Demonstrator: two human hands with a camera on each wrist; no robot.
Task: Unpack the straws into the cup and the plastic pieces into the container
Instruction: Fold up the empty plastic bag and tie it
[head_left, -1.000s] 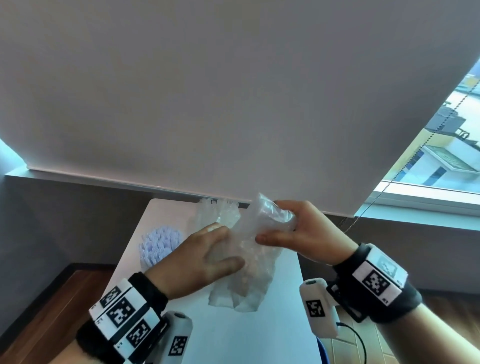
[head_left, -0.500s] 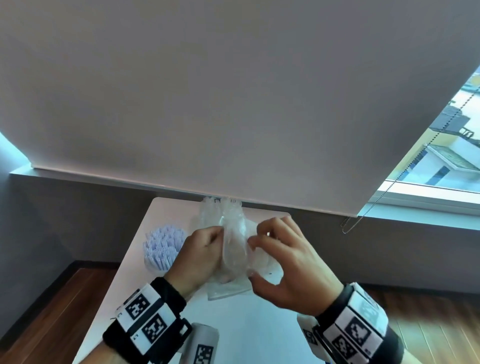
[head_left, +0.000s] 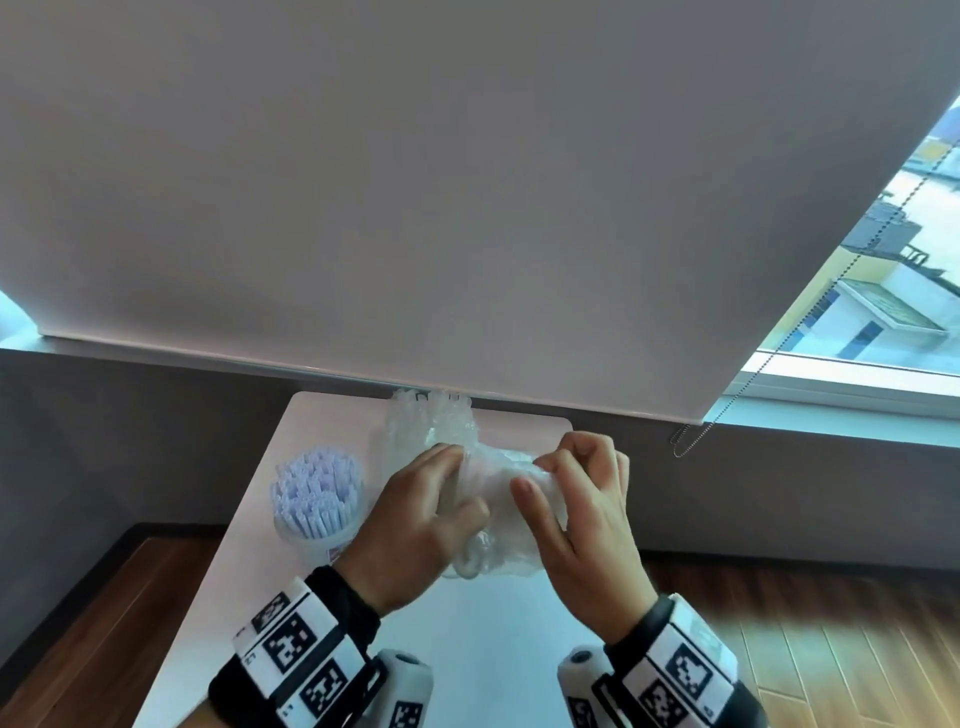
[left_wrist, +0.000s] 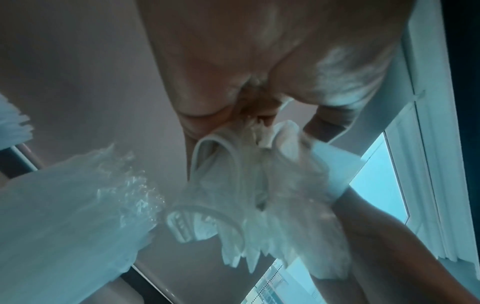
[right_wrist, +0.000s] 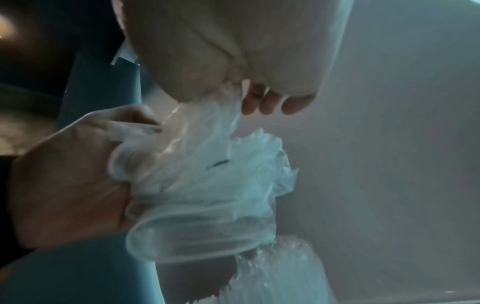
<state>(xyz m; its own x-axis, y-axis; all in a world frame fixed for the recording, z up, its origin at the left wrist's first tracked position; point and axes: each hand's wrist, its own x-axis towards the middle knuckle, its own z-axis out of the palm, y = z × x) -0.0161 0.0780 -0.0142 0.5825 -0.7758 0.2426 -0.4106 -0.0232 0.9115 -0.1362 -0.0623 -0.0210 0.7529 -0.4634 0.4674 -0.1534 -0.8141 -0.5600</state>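
On the white table I hold a crumpled clear plastic bag between both hands. My left hand grips its left side with thumb and curled fingers. My right hand pinches its upper right edge. Pale rim-like shapes show through the bag, which also fills the right wrist view. The cup packed with pale straws stands to the left of my left hand. Behind the bag stands the clear container filled with crinkled clear plastic pieces.
The narrow table ends at a grey wall under a lowered roller blind. A bead chain hangs at the right by the window. Wooden floor lies on both sides of the table.
A second ago my right hand held the bag up while my left lay flat on it. Both hands now pinch it close together, lower and more crumpled.
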